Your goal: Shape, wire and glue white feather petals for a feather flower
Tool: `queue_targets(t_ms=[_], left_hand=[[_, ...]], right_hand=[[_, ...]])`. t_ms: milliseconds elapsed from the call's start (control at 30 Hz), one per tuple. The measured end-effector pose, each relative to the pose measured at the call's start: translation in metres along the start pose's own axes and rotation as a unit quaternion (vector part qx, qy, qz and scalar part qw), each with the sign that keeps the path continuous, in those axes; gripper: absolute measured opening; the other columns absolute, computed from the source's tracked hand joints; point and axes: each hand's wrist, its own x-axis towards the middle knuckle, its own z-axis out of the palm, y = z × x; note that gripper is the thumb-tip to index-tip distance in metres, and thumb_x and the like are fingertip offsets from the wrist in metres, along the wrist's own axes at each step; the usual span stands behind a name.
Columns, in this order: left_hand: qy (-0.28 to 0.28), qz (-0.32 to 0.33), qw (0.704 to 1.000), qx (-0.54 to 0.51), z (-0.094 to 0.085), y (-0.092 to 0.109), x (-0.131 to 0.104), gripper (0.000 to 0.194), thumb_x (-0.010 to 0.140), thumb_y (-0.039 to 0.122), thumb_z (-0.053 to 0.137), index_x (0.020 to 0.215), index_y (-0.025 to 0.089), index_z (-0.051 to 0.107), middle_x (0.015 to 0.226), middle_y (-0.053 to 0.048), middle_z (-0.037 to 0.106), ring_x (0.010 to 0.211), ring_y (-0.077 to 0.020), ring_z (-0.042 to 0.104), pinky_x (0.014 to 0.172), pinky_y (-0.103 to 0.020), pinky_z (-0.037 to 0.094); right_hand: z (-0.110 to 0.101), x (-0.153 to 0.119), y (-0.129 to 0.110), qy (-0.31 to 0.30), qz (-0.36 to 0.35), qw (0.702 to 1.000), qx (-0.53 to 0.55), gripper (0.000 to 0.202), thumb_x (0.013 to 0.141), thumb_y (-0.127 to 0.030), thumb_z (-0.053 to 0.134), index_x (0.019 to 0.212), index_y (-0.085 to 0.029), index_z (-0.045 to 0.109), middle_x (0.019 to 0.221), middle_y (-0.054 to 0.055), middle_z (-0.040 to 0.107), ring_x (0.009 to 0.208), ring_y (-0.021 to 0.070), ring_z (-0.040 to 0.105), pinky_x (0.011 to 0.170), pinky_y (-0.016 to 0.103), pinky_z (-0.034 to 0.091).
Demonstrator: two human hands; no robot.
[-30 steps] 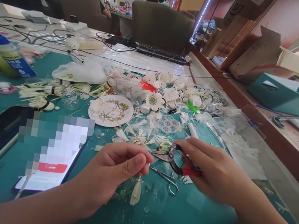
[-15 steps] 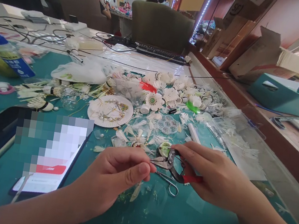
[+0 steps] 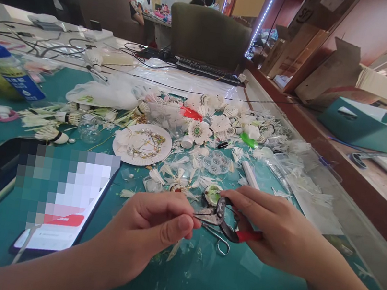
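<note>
Pliers (image 3: pixel 220 209) in head view, red-handled, short of the near edge of bench (image 3: pixel 224 283) at about its middle, gripped round the handles by the fingers of right hand (image 3: pixel 274 225), with slim tips reaching to the fingertips of left hand (image 3: pixel 160 220). Fingers of left hand pinched together, seemingly closed on pale petal piece (image 3: pixel 174 250) showing just beneath, also short of the near edge; upper end hidden, so contact with the tips impossible to confirm. Step in hand, judging by this pose: fine work on some small end held at those fingertips, perhaps nipping, perhaps bending, with no telling which. Next move, by the same judgement, calling for a steady left pinch, tips lined up by eye and a light squeeze of the handles, clear of skin. Just below the Pliers, scissors (image 3: pixel 216 232) lying on the bench; just beyond, round green-filled piece (image 3: pixel 214 194), with clear compartment tray (image 3: pixel 216 162) farther toward the far edge. Paper plate (image 3: pixel 133 159) left of that tray, and pile of white feather flowers (image 3: pixel 201 131) behind, stretching toward the far right corner. Toward the near left corner, lit phone (image 3: pixel 64 218), beside the left forearm.
</note>
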Motion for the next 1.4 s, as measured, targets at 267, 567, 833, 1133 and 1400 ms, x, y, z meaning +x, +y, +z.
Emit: queue_targets(t_ms=[267,567,833,1133,1400], left_hand=[[-0.007,0.018,0.999,0.04,-0.002,0.001,0.001,0.033,0.091,0.05,0.075,0.072,0.023,0.08,0.061,0.001,0.057,0.06,-0.0129,0.047,0.054,-0.023,0.042],[-0.019,0.038,0.993,0.112,-0.004,0.002,0.002,0.04,0.097,0.051,0.067,0.071,0.021,0.073,0.064,0.0,0.055,0.061,-0.0144,0.048,0.055,-0.026,0.041],[0.029,0.149,0.96,0.235,-0.003,-0.001,-0.004,0.016,0.097,0.015,0.065,0.086,0.024,0.073,0.076,0.003,0.067,0.069,-0.0114,0.061,0.062,-0.02,0.049],[0.048,0.269,0.894,0.356,-0.002,-0.005,-0.005,0.019,0.092,0.003,0.067,0.098,0.02,0.072,0.089,0.001,0.071,0.084,-0.0116,0.066,0.079,-0.021,0.054],[-0.024,0.317,0.843,0.434,-0.014,-0.007,-0.008,0.028,0.092,0.003,0.066,0.114,0.02,0.066,0.097,-0.003,0.07,0.092,-0.0195,0.06,0.088,-0.038,0.051]], right_hand=[[0.001,0.0,0.001,-0.001,-0.005,1.0,0.015,0.053,0.088,-0.005,0.048,0.14,-0.014,0.048,0.108,0.014,0.07,0.08,0.0212,0.069,0.062,0.029,0.053],[-0.001,-0.001,0.001,-0.003,-0.004,1.0,0.014,0.055,0.086,-0.004,0.048,0.14,-0.014,0.052,0.103,0.013,0.072,0.075,0.0207,0.07,0.061,0.029,0.054],[-0.004,-0.002,0.0,-0.016,-0.014,1.0,0.014,0.051,0.085,-0.004,0.047,0.135,-0.008,0.056,0.11,0.018,0.073,0.083,0.0261,0.075,0.063,0.033,0.059],[-0.007,-0.001,0.001,-0.047,-0.004,0.996,0.077,0.054,0.083,-0.004,0.051,0.136,-0.012,0.058,0.108,0.016,0.074,0.085,0.0251,0.074,0.067,0.033,0.057],[-0.015,0.003,-0.001,-0.132,0.011,0.969,0.21,0.042,0.088,-0.007,0.055,0.127,-0.02,0.064,0.09,0.007,0.074,0.073,0.0197,0.069,0.065,0.028,0.052]])
